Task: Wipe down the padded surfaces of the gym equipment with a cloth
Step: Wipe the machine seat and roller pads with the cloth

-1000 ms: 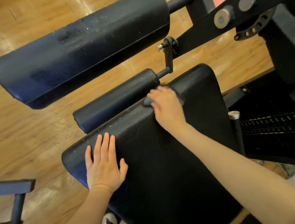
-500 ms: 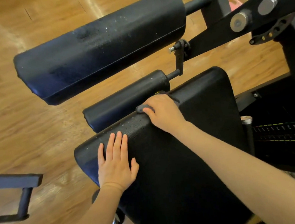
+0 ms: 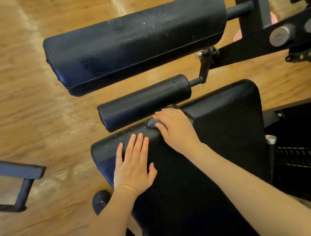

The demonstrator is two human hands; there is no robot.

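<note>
I see the wooden floor (image 3: 27, 102) filling the left and top of the head view, pale streaks of glare running across its planks. On it stands the black machine frame (image 3: 253, 39), its arm crossing the upper right with two round metal caps. The flat black seat pad (image 3: 219, 150) takes up the lower middle, tilted toward me, its grainy skin flecked with pale specks near the far edge. Above it sits the big roller pad (image 3: 135, 42), lying crosswise, dusty with white flecks and a few darker patches. Between that and the seat pad lies the small roller pad (image 3: 144, 102), just beside the seat pad's far edge, carried on a short cranked bar at its right end. At the right edge I make out the weight stack (image 3: 304, 157) with faint yellow-green markings. At lower left a dark bar handle (image 3: 15, 179) stands over the floor.

My left hand (image 3: 134, 166) lies flat on the seat pad's near left corner, fingers straight and together, holding nothing. My right hand (image 3: 176, 127) presses on the pad's far edge, fingers curled over the grey cloth (image 3: 152, 123); the cloth is bunched beneath that hand, only its left end showing past the fingertips, close to the small roller pad.
</note>
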